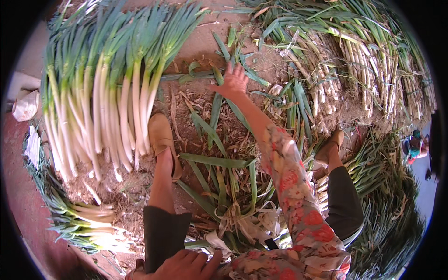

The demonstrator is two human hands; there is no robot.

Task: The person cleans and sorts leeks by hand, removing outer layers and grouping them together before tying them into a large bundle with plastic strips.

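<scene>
My right hand [233, 82] reaches forward above the littered ground with its fingers spread and nothing in its grasp. Below and around it lie loose green onion leaves [216, 110]. My left hand [189, 264] is low by my left knee, its fingers bent downward and their tips hidden. To the left lies a broad row of clean long green onions [105, 105], with white stems and roots towards me. Farther right are bundles of untrimmed green onions [364, 66], their stems covered in dry brown skins and soil.
My left shoe [161, 134] stands against the clean row, and my right shoe [329, 148] is near the untrimmed bundles. Peeled skins and leaves [241, 217] pile between my legs. More onions lie at lower left [91, 227] and lower right [388, 213]. Another person [416, 144] is at far right.
</scene>
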